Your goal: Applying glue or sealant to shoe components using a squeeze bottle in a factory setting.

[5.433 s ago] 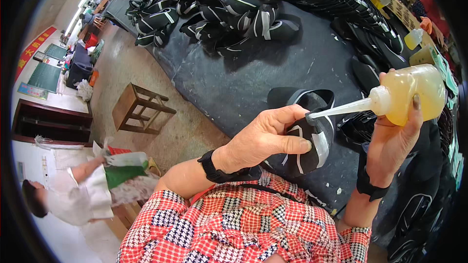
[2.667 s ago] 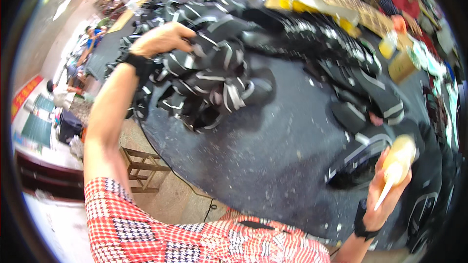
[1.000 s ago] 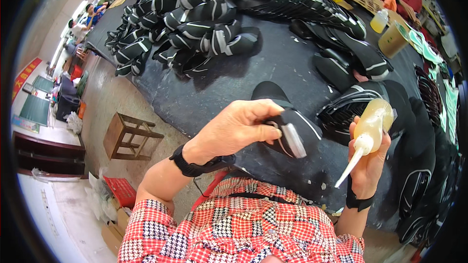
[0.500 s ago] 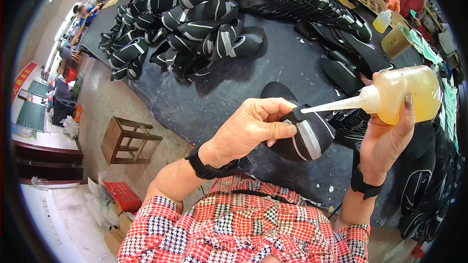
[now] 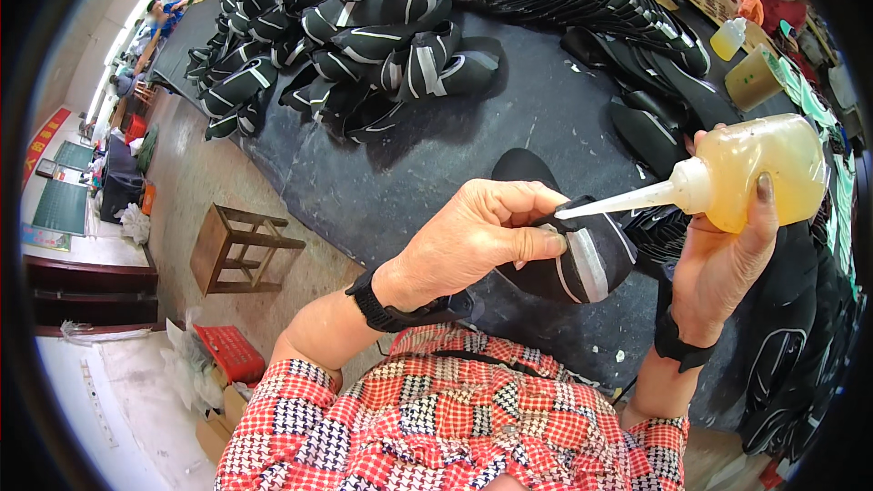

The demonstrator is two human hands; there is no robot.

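Gripped in the left hand (image 5: 473,241), fingers clamped around it, a black shoe upper with grey stripes (image 5: 568,250) sits at centre. At three o'clock, the right hand (image 5: 727,259) squeezes a translucent yellowish plastic glue bottle (image 5: 755,168), its white nozzle tip touching the upper. A pile of matching black uppers (image 5: 364,27) lies at eleven o'clock on the dark worktable (image 5: 436,164).

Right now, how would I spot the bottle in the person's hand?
Look along the big dark table toward its right side, where the right hand is raised. It grips a soft yellowish bottle with a long white pointed nozzle, the only one held up.
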